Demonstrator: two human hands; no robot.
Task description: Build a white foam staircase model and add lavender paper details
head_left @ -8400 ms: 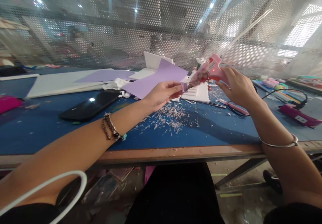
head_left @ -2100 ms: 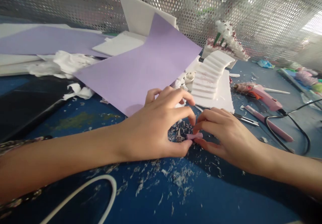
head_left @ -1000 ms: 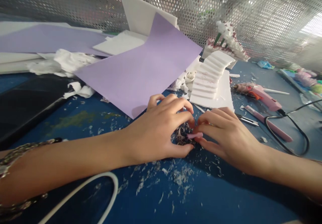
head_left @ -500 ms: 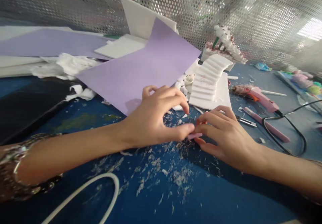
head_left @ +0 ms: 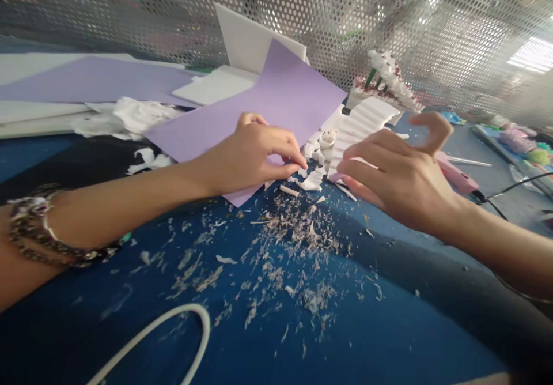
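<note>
My left hand (head_left: 272, 151) hovers over the lower edge of a purple sheet (head_left: 224, 120), thumb and fingertips pinched together. Whatever lies between them is too small to make out. My right hand (head_left: 397, 169) is at the right, beside a ridged white foam piece (head_left: 367, 117). Its thumb and fingers close on a small pink piece (head_left: 339, 176), mostly hidden by the fingertips, while one finger is raised and bent. White torn scraps (head_left: 311, 178) lie between the two hands. Shavings (head_left: 302, 229) are strewn over the blue table (head_left: 380, 327) below them.
A pink glue gun (head_left: 458, 174) with a black cord lies behind my right hand. White boards (head_left: 259, 33) lean on a perforated metal screen (head_left: 173, 16). Crumpled white paper (head_left: 133, 114) sits at left, a white cable (head_left: 203, 321) in front, and a flower-like model (head_left: 389, 74) stands at the back.
My hands have moved apart and away from me, the left towards the purple sheet. The small pink piece has gone from between both hands to my right fingertips. The left fingers have drawn together.
</note>
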